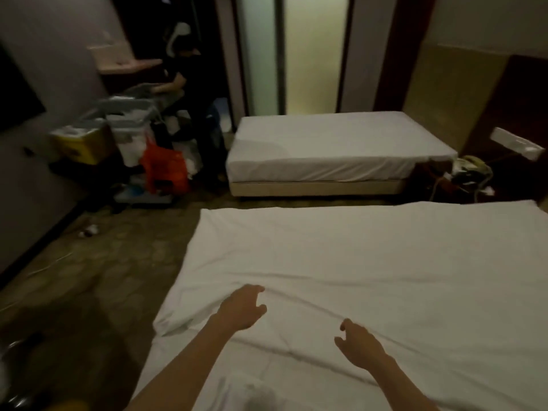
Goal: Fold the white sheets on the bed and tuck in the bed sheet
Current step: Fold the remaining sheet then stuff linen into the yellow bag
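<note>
A white sheet (370, 262) lies spread over the near bed, with long creases running across its middle and a loose fold at the left edge. Above the sheet near that left edge is my left hand (241, 307), fingers loosely curled and holding nothing. To its right, over a crease, my right hand (357, 344) hovers the same way, empty with fingers bent. Both forearms reach in from the bottom of the view.
A second bed (332, 146) with a fitted white sheet stands beyond a narrow gap of patterned carpet (112, 262). A housekeeping cart (133, 143) with bags and an orange bag stands at the back left, with a person (189, 84) beside it. A bedside table with a phone (471, 170) is at the right.
</note>
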`<state>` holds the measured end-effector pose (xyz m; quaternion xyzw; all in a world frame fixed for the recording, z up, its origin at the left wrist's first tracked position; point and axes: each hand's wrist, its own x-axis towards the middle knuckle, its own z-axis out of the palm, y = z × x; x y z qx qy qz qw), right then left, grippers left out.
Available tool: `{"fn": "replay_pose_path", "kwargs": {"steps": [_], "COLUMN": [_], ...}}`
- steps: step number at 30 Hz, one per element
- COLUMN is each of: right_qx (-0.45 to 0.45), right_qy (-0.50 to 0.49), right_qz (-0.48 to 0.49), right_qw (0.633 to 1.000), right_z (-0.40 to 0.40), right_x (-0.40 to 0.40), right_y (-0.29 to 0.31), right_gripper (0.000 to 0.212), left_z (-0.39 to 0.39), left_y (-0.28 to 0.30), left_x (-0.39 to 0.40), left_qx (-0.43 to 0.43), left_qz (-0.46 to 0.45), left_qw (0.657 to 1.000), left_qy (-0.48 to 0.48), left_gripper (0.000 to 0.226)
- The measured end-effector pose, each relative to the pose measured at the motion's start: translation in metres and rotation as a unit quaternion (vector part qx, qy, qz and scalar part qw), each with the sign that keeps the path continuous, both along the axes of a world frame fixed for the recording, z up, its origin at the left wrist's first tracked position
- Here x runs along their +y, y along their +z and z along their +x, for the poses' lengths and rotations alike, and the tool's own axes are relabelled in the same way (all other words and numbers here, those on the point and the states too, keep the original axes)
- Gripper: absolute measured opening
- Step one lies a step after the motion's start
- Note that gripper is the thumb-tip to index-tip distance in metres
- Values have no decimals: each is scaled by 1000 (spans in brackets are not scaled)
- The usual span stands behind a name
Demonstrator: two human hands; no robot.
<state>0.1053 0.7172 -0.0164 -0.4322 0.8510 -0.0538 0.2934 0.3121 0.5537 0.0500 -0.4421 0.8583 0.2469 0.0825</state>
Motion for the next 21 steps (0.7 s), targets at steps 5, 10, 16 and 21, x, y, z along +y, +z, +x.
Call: {"fn": "replay_pose_path", "kwargs": {"steps": [5, 10, 16, 21], "right_qx": [18, 23, 16, 45], "right_qy": [83, 96, 71, 82], "right_qz": [-10, -4, -114, -169], "right_qw": [996, 995, 991, 981], "right_z": [77, 163, 256, 296], "right_x": [-38, -85, -175, -221], "right_y": [0, -2, 56, 106], "right_gripper": [41, 42, 44, 42], "left_z": [74, 147, 236, 284], "left_y": [37, 53, 11, -34], "left_x": [-51, -102, -145, -142], "left_qx": [14, -4, -47, -89], "left_qz": [-48, -75, -46, 16], "left_qw": [998, 995, 998, 996], "left_qy": [45, 58, 21, 8], "left_gripper": [51, 47, 45, 48]}}
